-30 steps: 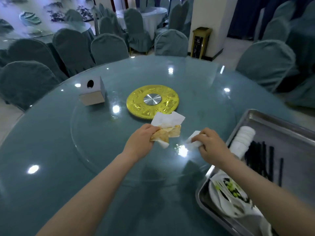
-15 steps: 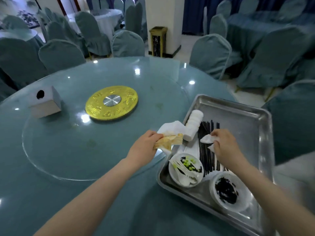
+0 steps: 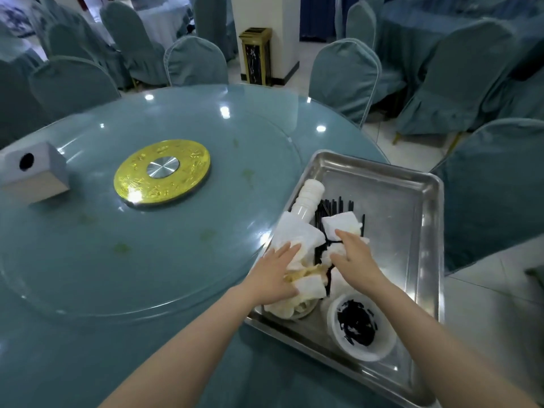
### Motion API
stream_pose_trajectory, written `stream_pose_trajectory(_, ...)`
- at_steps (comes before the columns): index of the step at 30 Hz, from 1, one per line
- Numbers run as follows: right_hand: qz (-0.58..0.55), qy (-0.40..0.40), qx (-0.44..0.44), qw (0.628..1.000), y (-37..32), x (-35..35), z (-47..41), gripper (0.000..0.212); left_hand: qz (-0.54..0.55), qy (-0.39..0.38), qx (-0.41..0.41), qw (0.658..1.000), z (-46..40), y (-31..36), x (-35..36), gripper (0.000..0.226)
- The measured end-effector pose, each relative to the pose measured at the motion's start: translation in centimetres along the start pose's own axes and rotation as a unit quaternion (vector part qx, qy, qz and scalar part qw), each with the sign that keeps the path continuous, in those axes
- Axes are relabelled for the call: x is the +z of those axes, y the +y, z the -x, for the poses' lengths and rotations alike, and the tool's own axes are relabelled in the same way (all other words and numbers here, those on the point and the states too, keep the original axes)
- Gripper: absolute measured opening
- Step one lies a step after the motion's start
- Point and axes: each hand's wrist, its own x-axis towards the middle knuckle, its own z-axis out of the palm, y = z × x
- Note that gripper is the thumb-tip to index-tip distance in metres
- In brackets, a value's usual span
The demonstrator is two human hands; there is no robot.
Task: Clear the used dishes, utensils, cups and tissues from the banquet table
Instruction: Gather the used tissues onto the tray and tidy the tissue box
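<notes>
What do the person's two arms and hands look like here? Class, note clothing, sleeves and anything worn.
Both forearms are bare, with no sleeve in view. The left hand and right hand show no gloves, rings, watch or bracelet.

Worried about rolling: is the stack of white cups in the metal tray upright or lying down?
Lying down. The stack of white cups rests on its side along the metal tray floor, beside the black chopsticks.

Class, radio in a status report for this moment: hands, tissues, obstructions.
Left hand and right hand open, pressing used tissues into the steel tray. Tissues cover chopsticks. Nothing obstructing.
</notes>
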Motion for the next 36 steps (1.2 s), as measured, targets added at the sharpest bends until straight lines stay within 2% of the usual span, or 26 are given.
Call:
stream_pose_trajectory(3, 0.009, 0.001, -0.021, 1.0, 0.3, 0.0, -0.3, 0.055, 0.022, 0.004, -0.008, 1.0, 0.6, -0.5, -0.5, 0.099)
stream_pose_trajectory(7, 0.001, 0.008, -0.051, 0.999, -0.2, 0.2, -1.0, 0.047, 0.077, 0.05, -0.018, 0.996, 1.9, -1.5, -1.6, 0.088)
stream_pose_trajectory(11, -0.005, -0.006, -0.084, 0.996, -2.4, 1.1, -2.2, 0.04, 0.075, 0.094, -0.065, 0.991, 3.5, -3.2, -2.7, 0.078)
stream_pose_trajectory(18, 0.053, -0.093, -0.144, 0.984, -7.8, 6.7, -2.9, 0.039, 0.081, 0.148, -0.152, 0.974, 9.5, -8.7, -4.0, 0.068)
stream_pose_trajectory(24, 0.176, -0.206, -0.202, 0.941, -14.1, 14.3, -2.4, 0.046, 0.079, 0.182, -0.22, 0.955, 15.8, -14.0, -5.2, 0.065)
stream_pose_trajectory(29, 0.23, -0.299, -0.235, 0.896, -18.4, 21.8, -0.7, 0.055, 0.105, 0.197, -0.259, 0.94, 20.4, -18.7, -6.1, 0.063)
stream_pose_trajectory(33, 0.283, -0.32, -0.248, 0.869, -18.2, 24.9, 0.5, 0.056, 0.117, 0.197, -0.282, 0.932, 22.9, -22.1, -6.5, 0.062)
stream_pose_trajectory(36, 0.294, -0.309, -0.25, 0.869, -16.9, 25.1, 0.3, 0.058, 0.133, 0.198, -0.294, 0.926, 24.0, -24.1, -6.7, 0.061)
